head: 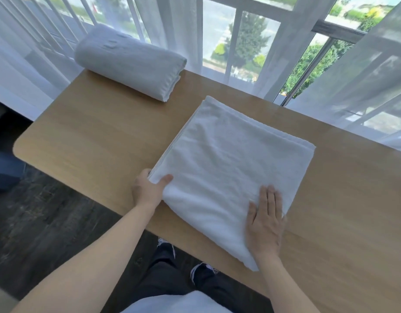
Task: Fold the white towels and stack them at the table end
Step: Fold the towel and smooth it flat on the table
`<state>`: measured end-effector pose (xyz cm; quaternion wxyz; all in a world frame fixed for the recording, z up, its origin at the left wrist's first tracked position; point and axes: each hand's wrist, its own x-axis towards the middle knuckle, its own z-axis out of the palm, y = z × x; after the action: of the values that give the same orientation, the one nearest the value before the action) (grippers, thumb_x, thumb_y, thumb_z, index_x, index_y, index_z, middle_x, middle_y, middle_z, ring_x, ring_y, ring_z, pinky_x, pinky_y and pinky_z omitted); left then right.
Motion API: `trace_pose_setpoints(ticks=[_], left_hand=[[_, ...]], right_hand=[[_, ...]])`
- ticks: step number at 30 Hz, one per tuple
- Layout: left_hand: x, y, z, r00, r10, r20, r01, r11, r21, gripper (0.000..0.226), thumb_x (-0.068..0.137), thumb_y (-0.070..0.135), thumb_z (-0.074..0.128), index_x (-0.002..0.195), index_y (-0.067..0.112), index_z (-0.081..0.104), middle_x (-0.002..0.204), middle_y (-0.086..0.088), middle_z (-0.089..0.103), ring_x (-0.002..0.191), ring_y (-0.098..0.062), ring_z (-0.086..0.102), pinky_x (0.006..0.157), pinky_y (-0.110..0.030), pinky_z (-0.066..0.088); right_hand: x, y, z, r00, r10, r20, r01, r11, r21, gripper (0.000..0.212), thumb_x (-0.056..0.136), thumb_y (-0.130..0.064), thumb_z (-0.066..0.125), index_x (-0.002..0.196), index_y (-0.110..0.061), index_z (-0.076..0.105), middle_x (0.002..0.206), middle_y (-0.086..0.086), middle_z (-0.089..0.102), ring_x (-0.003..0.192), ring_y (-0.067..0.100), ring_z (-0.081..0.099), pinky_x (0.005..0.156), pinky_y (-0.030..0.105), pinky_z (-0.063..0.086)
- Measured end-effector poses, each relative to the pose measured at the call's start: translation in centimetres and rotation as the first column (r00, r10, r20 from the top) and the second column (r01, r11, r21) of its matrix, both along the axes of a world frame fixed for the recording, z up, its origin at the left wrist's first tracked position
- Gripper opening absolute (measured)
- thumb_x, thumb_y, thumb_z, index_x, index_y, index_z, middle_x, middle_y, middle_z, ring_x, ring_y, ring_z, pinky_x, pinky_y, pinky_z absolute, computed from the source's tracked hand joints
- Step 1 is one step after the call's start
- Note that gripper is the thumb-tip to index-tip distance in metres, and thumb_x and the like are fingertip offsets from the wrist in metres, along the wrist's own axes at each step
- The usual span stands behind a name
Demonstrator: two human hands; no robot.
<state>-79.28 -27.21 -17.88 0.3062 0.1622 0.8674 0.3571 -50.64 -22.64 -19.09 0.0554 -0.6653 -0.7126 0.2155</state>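
Where the head camera looks down, a wooden table (86, 136) runs along a window hung with sheer curtains (364, 71), and a white towel (229, 168) lies on it folded into a broad rectangle, its near edge close to the table's front edge. At that towel's near left corner the left hand (147, 188) pinches the cloth — thumb on top, fingers tucked under the layers. On the near right part the right hand (266, 220) lies flat, fingers straight and close together, palm pressing the fabric down. Well apart from this towel, at the far left end of the table by the curtain, sits a second white towel (129, 62) — already folded into a thick bundle, its layered edges facing right. Below the table edge, dark trousers and shoes (204, 271) show over a dark floor (43, 213).
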Motion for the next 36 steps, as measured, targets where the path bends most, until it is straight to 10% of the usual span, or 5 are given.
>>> trace_pose_setpoints(ticks=[7, 11, 16, 21, 36], left_hand=[[-2.6, 9.4, 0.5, 0.977, -0.113, 0.178, 0.056, 0.953, 0.298, 0.088, 0.083, 0.037, 0.081, 0.152, 0.02, 0.03, 0.137, 0.006, 0.05, 0.122, -0.009, 0.052, 0.1, -0.027, 0.044], [-1.2, 8.9, 0.1, 0.934, -0.309, 0.179, 0.264, 0.935, 0.238, 0.086, 0.087, 0.038, 0.077, 0.154, 0.016, 0.028, 0.151, -0.001, 0.045, 0.135, -0.017, 0.047, 0.114, -0.035, 0.037], [0.3, 4.3, -0.7, 0.667, -0.663, -0.34, 0.639, 0.744, -0.196, 0.071, 0.105, 0.039, 0.041, 0.161, 0.024, 0.0, 0.169, -0.001, -0.002, 0.155, -0.016, -0.001, 0.12, -0.031, 0.003], [1.6, 4.3, -1.0, 0.122, -0.886, -0.448, 0.765, 0.372, -0.526, 0.064, 0.1, 0.05, -0.004, 0.157, 0.023, -0.019, 0.164, 0.003, -0.026, 0.149, -0.016, -0.029, 0.121, -0.04, -0.02], [1.5, 12.3, -2.6, 0.042, -0.864, -0.502, 0.817, 0.319, -0.48, 0.07, 0.101, 0.054, 0.018, 0.162, 0.025, 0.0, 0.17, 0.002, -0.005, 0.156, -0.021, -0.007, 0.126, -0.047, 0.005]], right_hand=[[-6.0, -5.8, 1.5, 0.995, -0.1, 0.01, 0.1, 0.978, -0.182, 0.067, 0.106, -0.043, 0.023, 0.159, -0.019, -0.009, 0.167, 0.002, -0.014, 0.152, 0.018, -0.016, 0.119, 0.028, -0.005], [-10.6, -7.1, 3.0, 0.966, 0.141, -0.216, -0.175, 0.973, -0.15, 0.048, 0.105, -0.031, 0.039, 0.152, -0.02, 0.036, 0.155, -0.001, 0.038, 0.143, 0.019, 0.024, 0.122, 0.028, 0.019], [-10.4, -1.5, 3.9, 0.936, 0.114, -0.334, -0.072, 0.988, 0.133, 0.029, 0.098, -0.012, 0.056, 0.126, -0.017, 0.065, 0.117, -0.004, 0.07, 0.106, 0.015, 0.065, 0.091, 0.03, 0.053], [-7.6, 3.1, 1.6, 0.96, 0.28, -0.029, -0.279, 0.96, 0.036, 0.053, 0.107, -0.028, 0.036, 0.158, -0.018, 0.025, 0.166, -0.002, 0.013, 0.154, 0.014, 0.005, 0.125, 0.037, 0.0], [-3.6, 11.3, -1.3, 0.943, 0.286, 0.17, -0.301, 0.951, 0.07, 0.062, 0.102, -0.052, 0.024, 0.16, -0.035, 0.011, 0.168, -0.006, 0.001, 0.155, 0.015, -0.004, 0.125, 0.043, -0.004]])
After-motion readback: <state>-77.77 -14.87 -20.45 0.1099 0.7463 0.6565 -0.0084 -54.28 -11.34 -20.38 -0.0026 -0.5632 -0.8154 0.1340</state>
